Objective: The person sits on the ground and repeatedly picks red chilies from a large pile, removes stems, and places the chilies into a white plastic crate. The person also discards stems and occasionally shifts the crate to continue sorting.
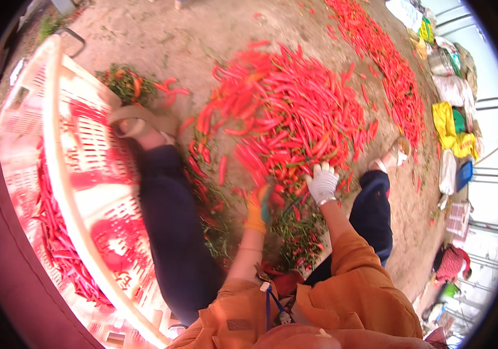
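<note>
A large heap of red chili peppers (pixel 305 104) lies on the ground between my legs. My left hand (pixel 259 207), in an orange and green glove, is blurred at the heap's near edge. Blurred peppers lie just beyond its fingers; whether it grips any is unclear. My right hand (pixel 323 182) wears a white glove and rests palm down at the near right edge of the heap, fingers apart. Green stems and leaves mixed with small peppers (pixel 299 240) lie beneath and between my forearms.
A pink plastic crate (pixel 61 174) with red peppers inside stands at the left, beside my leg. Leafy scraps (pixel 124 85) lie near my left foot. A long row of peppers (pixel 388 65) runs along the right. Sacks (pixel 449 126) line the wall; a person (pixel 452 264) is farther off.
</note>
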A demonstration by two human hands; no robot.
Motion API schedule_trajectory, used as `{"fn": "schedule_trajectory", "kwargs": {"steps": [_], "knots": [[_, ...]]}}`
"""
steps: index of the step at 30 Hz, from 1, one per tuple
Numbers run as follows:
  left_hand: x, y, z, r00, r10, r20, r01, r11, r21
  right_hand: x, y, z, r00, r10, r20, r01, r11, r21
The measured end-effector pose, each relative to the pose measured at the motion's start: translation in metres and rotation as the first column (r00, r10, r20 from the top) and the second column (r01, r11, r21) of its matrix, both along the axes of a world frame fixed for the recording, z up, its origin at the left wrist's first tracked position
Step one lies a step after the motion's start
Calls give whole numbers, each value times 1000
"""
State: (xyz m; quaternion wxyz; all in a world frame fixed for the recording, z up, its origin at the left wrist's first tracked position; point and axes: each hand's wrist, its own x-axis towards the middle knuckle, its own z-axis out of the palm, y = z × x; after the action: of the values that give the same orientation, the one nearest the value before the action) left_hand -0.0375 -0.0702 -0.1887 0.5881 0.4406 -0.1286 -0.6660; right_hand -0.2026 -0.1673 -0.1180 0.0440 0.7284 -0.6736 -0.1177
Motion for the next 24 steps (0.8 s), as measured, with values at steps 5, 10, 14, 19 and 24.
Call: {"fn": "schedule_trajectory", "kwargs": {"steps": [5,10,14,19,24], "knots": [[0,-4,3,977,-118,176,122,993,-8,-11,3,26,991,-136,4,133,970,206],[-1,18,58,973,-192,130,209,969,-131,-24,27,73,895,-32,445,47,999,-23],[-11,32,114,923,-286,258,339,921,-191,-7,67,108,764,371,528,-305,929,-211],[-17,59,150,953,-254,-167,237,964,-118,3,116,150,690,508,516,-478,855,-203],[-13,106,160,909,-281,-306,247,958,-146,-5,146,184,479,806,348,-712,589,-383]]}}
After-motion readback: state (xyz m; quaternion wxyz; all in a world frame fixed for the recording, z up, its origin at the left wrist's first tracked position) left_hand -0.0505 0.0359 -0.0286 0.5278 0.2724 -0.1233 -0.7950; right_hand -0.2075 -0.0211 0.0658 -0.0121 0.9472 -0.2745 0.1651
